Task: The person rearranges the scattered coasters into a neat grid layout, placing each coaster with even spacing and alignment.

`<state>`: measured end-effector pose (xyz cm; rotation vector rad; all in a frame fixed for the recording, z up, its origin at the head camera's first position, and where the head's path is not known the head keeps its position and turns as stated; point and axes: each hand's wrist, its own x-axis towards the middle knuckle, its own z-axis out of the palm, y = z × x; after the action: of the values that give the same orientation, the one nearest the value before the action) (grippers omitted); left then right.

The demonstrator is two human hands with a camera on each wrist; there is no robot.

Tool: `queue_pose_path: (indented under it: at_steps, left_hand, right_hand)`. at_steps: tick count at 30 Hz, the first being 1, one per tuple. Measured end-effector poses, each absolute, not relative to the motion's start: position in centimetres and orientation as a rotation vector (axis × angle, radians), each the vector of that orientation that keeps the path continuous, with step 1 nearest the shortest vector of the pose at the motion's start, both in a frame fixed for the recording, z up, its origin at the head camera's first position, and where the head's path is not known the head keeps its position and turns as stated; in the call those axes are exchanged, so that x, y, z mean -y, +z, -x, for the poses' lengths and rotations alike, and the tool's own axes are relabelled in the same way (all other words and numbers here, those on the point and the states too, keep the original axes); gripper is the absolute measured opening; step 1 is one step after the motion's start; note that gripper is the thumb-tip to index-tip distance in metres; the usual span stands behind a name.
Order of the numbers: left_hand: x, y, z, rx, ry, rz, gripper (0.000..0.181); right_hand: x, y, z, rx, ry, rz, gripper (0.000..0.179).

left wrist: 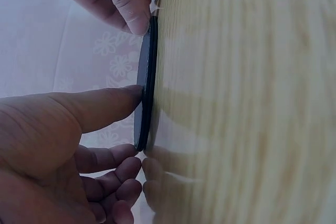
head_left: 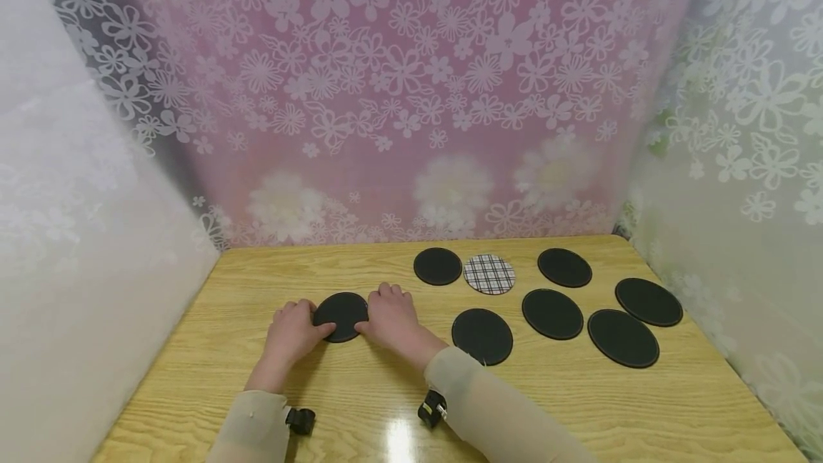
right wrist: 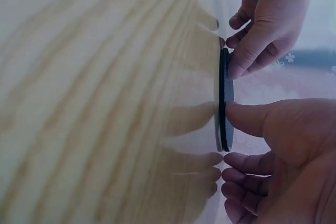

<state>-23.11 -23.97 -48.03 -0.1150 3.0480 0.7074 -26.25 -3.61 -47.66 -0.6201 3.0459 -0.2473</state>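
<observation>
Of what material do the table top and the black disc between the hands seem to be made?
Table top: probably wood or printed laminate, glossy; grain lines and a bright glare spot show.
Black disc: perhaps leather or rubber, matte; its face looks evenly dark, without strong shine.

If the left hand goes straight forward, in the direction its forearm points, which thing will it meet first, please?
Apart from the black disc it pinches, the left hand would probably meet the pink flowered curtain first; the tabletop between looks free, though the depth is hard to judge.
</observation>
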Motion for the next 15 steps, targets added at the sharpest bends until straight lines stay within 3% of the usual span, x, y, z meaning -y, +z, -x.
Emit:
queue_pose_path:
  at_steps: [15]
  left_hand:
    - [22.5, -48.0, 23.0, -3.120, 0.760, 0.037, 0.055]
  right_hand:
    - [2.7, -48.0, 27.4, -2.939, -0.636, 0.492, 0.036]
